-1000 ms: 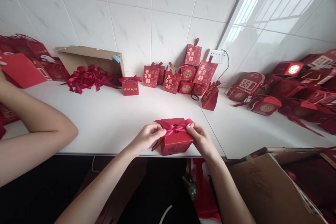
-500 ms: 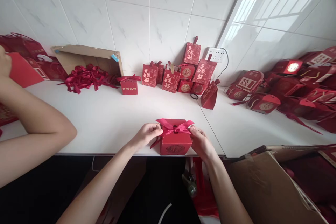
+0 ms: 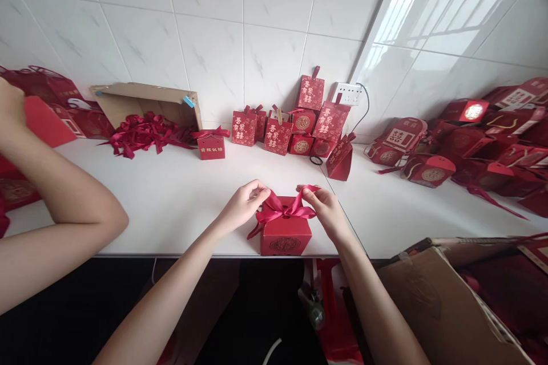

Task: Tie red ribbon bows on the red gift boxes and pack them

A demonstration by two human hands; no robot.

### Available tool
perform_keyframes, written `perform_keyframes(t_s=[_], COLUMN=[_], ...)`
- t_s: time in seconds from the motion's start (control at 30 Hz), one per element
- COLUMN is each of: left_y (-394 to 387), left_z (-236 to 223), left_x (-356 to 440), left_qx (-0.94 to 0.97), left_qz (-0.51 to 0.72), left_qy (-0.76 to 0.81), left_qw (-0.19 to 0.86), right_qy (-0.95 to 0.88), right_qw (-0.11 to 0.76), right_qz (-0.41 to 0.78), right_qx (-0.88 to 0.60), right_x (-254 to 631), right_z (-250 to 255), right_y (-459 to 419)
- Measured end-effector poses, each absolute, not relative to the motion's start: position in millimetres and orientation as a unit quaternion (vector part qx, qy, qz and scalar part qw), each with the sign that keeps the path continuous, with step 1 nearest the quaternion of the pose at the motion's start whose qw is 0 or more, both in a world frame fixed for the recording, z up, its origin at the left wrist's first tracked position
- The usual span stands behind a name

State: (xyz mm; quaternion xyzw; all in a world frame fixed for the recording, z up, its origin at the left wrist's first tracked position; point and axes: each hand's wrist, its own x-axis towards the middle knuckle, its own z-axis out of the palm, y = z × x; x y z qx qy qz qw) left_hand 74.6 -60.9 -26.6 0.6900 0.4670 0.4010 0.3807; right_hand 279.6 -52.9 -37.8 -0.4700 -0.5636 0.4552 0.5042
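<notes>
A red gift box point(image 3: 285, 239) with a dark round emblem on its front stands at the near edge of the table. Across its top lies a tied pink-red ribbon bow point(image 3: 286, 212). My left hand point(image 3: 247, 201) pinches one upper piece of the ribbon at the box's left, fingers closed. At the right, my right hand point(image 3: 322, 202) grips another upper piece between thumb and fingers. Both ribbon pieces are raised and slant outward from the knot. A loose dark red ribbon tail hangs at the box's left side.
Ribbons point(image 3: 143, 132) spill from a cardboard box point(image 3: 148, 91) at the back left. Finished-looking red boxes point(image 3: 279, 136) stand along the wall; more are piled right point(image 3: 466, 145). A co-worker's arm point(image 3: 85, 199) rests at left. An open carton point(image 3: 411, 291) sits front right.
Both my hands have risen from the bow's sides to above it, lifting two ribbon pieces upward. The gift box stays at the table's near edge.
</notes>
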Motion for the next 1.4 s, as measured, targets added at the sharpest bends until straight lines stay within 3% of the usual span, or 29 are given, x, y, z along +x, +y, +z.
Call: perform_keyframes(t_s=[0.17,0.33,0.63,0.8,1.0,1.23,1.3,1.4], left_y=[-57.8,-57.8,-57.0,-65.6,-79.0,-91.8,-95.7,-98.1], left_z=[-28.6,-35.9,-38.1,-23.0,-9.2,-15.5,-14.8,-12.5], left_x=[88.4,94.7,94.7,90.4,85.2,91.9,93.1,92.7], left_qx=[0.63,0.616,0.617,0.708,0.834,0.812,0.818,0.829], left_qz=[0.443,0.464,0.457,0.469,0.32,0.336,0.32,0.299], left_qy=[0.489,0.535,0.573,0.483,0.429,0.477,0.478,0.472], left_qw=[0.408,0.346,0.286,0.213,0.136,0.023,0.013,0.026], right_qy=[-0.543,-0.508,-0.507,-0.53,-0.572,-0.688,-0.732,-0.801], right_qw=[0.482,0.519,0.511,0.49,0.477,0.45,0.404,0.269], right_qz=[0.503,0.509,0.506,0.506,0.372,0.247,0.245,0.316], right_qx=[-0.469,-0.462,-0.475,-0.472,-0.553,-0.513,-0.491,-0.431], right_x=[268.3,263.0,263.5,268.0,286.0,283.7,278.2,266.7], right_z=[-36.6,-43.9,-45.3,-44.1,-39.9,-16.4,-8.1,3.1], right_y=[-51.5,-50.3,-48.3,-50.0,-80.7,-71.1,-51.3,-26.8])
